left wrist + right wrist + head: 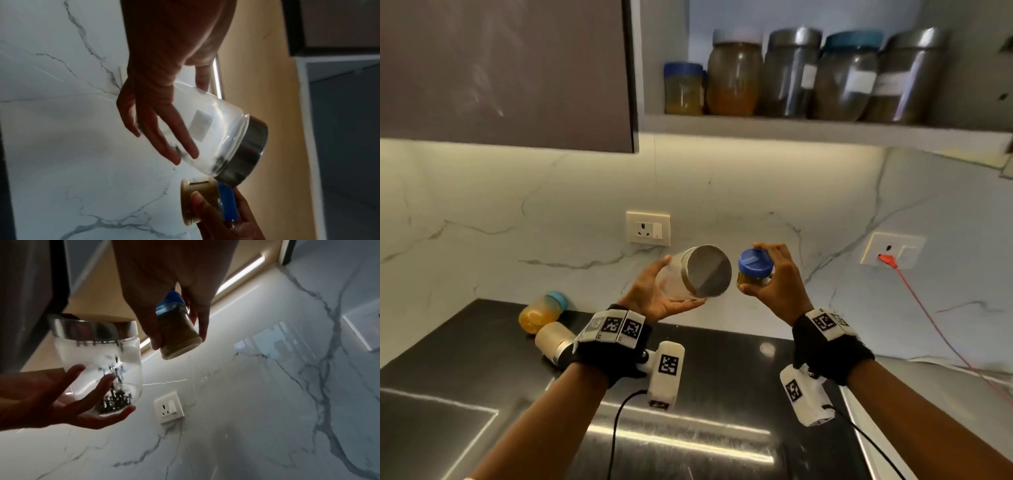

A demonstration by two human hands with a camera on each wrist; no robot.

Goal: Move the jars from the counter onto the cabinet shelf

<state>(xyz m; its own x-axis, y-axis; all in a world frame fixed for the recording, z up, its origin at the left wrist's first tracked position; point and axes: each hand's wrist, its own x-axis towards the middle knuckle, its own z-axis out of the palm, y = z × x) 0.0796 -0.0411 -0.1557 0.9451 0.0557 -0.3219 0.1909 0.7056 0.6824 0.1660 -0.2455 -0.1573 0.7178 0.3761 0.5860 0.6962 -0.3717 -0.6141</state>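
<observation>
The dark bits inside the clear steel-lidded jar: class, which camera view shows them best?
The right wrist view: the dark bits heap plainly at the clear jar's bottom, above the left hand. The left wrist view shows only smudges near the lid; the head view shows mostly the lid, contents unseen.

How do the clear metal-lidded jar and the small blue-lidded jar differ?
The clear glass jar with the steel lid is larger than the small blue-lidded jar. It holds only a few dark bits; the small jar is filled with tan-brown contents. Left hand carries one, right hand the other. Both are tilted, in mid-air.
</observation>
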